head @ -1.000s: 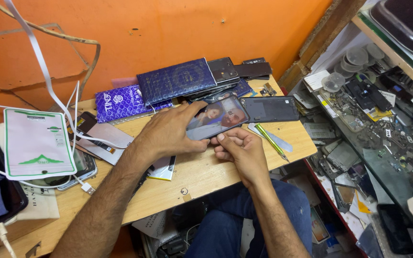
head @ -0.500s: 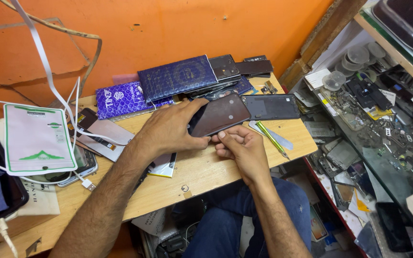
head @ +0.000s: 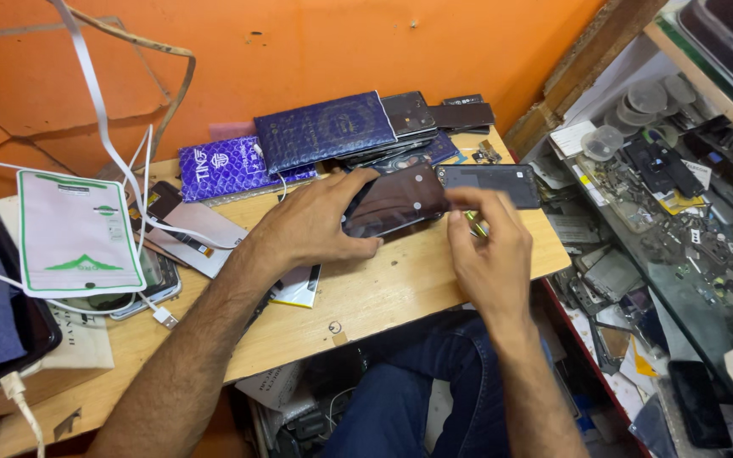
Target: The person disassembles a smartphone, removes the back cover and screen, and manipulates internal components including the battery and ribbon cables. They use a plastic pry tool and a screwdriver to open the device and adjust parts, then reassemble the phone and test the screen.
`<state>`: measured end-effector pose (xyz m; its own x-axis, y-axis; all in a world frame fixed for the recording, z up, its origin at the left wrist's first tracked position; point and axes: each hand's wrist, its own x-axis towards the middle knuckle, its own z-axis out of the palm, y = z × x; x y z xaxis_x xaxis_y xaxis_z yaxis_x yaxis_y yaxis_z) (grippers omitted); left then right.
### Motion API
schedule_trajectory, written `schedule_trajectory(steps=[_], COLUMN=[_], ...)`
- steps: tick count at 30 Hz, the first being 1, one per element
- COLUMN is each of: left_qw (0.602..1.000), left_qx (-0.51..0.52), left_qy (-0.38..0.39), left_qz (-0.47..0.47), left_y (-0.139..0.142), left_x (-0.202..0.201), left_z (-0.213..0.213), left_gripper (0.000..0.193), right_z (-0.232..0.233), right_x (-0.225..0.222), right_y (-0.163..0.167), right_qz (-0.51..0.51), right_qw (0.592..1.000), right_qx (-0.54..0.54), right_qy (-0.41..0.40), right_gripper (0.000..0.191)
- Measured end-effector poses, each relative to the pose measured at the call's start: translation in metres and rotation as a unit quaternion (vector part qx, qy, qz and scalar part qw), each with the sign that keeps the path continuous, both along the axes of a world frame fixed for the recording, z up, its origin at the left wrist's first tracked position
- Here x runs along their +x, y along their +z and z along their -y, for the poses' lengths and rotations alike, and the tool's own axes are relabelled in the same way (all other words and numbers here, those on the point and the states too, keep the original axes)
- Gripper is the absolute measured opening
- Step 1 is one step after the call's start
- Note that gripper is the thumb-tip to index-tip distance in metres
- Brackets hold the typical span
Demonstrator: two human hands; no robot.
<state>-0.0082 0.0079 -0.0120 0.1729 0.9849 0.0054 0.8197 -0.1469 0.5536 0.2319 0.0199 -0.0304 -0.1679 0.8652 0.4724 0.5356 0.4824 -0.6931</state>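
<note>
Left hand (head: pixel 311 225) fingers clamped on dark phone (head: pixel 396 202) near table edge (head: pixel 434 297); right hand (head: pixel 489 250) fingers loosely apart beside it.

Both forearms are bare to the elbow, with no sleeves, watch or rings on the left hand (head: pixel 311 225) or right hand (head: pixel 489 259); the legs wear dark blue denim jeans (head: pixel 409 399).

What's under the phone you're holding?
The phone lies flat on the wooden table, pinned by the left hand. The right hand hovers at its right end. Whether anything lies beneath the phone cannot be seen: it and the left hand cover that spot.
</note>
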Motion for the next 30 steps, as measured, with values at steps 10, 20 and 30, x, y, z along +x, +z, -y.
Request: schedule_trajectory(steps=[10, 20, 30], left_qw=[0.999, 1.000, 1.000], left_qx=[0.030, 0.017, 0.023], left_qy=[-0.014, -0.003, -0.009], left_qz=[0.011, 0.006, -0.007], left_y=[0.002, 0.002, 0.002], left_x=[0.000, 0.000, 0.001], left_z=[0.001, 0.001, 0.002], left_gripper=[0.087, 0.087, 0.086], right_z=[-0.026, -0.012, -0.019], right_x=[-0.011, 0.004, 0.010], right_y=[0.007, 0.004, 0.011], right_qz=[0.155, 0.140, 0.054], right_qw=[0.983, 0.985, 0.996], right_qx=[0.082, 0.097, 0.024], right_qy=[0.048, 0.041, 0.069], right_gripper=[0.044, 0.034, 0.026])
